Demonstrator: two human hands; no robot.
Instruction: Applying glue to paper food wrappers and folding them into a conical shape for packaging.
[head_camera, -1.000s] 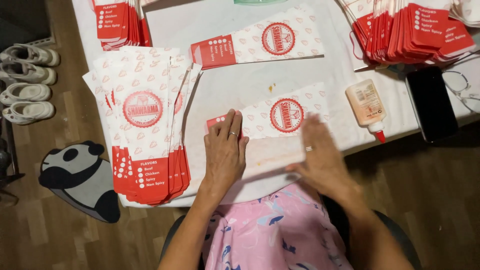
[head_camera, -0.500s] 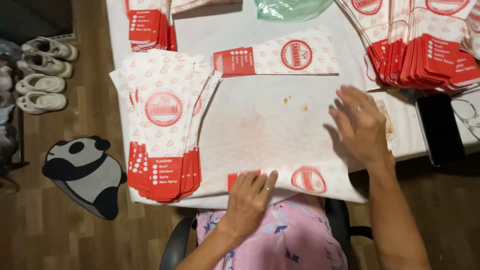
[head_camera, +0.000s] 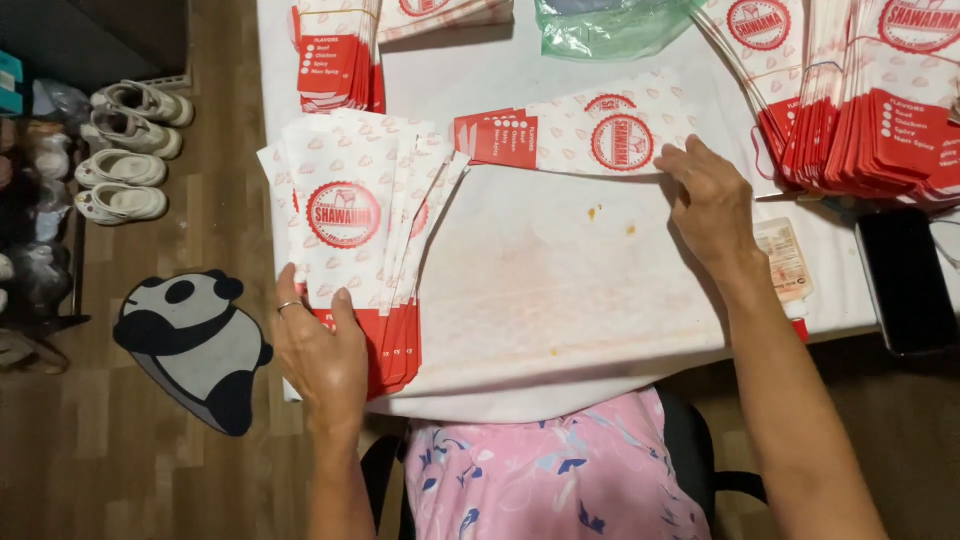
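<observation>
A fanned stack of red-and-white paper sleeves (head_camera: 350, 250) is being held down at the left edge of the white desk (head_camera: 560, 300); its lower red end is being pressed by the left hand (head_camera: 320, 355), whose grip is lying open and flat, with nothing clasped; a single paper sleeve (head_camera: 585, 135) is lying crosswise further up the desk; its right end is being touched by the right hand (head_camera: 712, 205), fingers spread, the grip not closed on it.
</observation>
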